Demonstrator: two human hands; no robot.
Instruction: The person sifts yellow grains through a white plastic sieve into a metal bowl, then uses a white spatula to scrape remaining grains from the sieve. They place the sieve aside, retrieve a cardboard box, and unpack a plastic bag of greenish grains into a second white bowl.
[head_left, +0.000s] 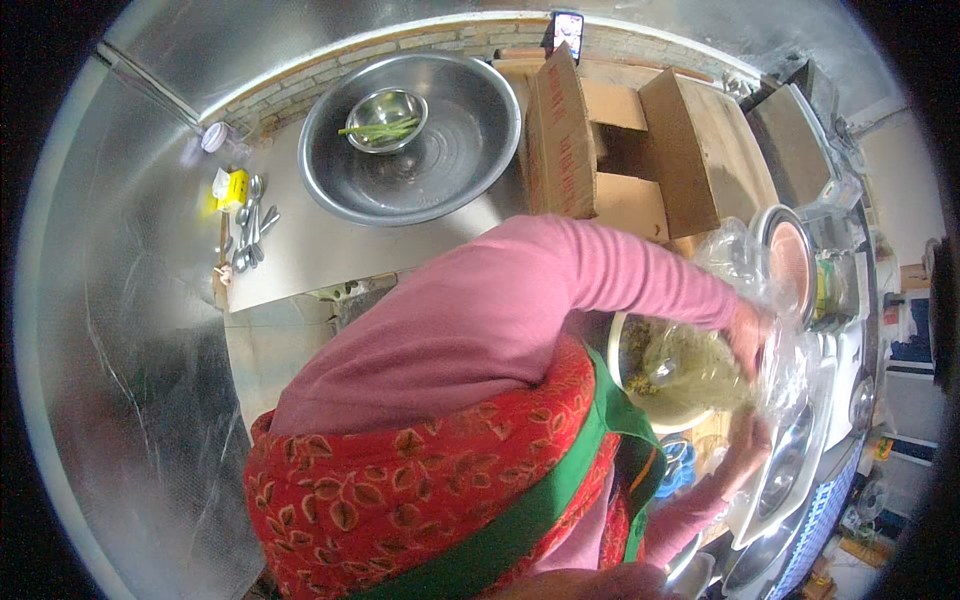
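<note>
At the right, my left hand (748, 339) grips the gathered upper part of a clear plastic bag (787, 375). Opposite it, my right hand (750, 442) holds the bag's other side; its fingers are partly hidden and blurred. The bag's lower part, with yellowish-green contents (697, 367), hangs over a white basin (664, 416). Darker leafy bits lie inside the basin. I cannot tell whether all the green stuff is inside the bag. Blue cloth or plastic (679, 469) lies beside the basin, near my right forearm.
A large metal basin (457, 187) holds a small steel bowl (386, 112) with green stalks. An open cardboard box (559, 150) stands beside it. Spoons (255, 225) and a yellow tissue pack (232, 189) lie at the left. A round red-lined container (789, 259) and white trays (814, 450) flank my hands.
</note>
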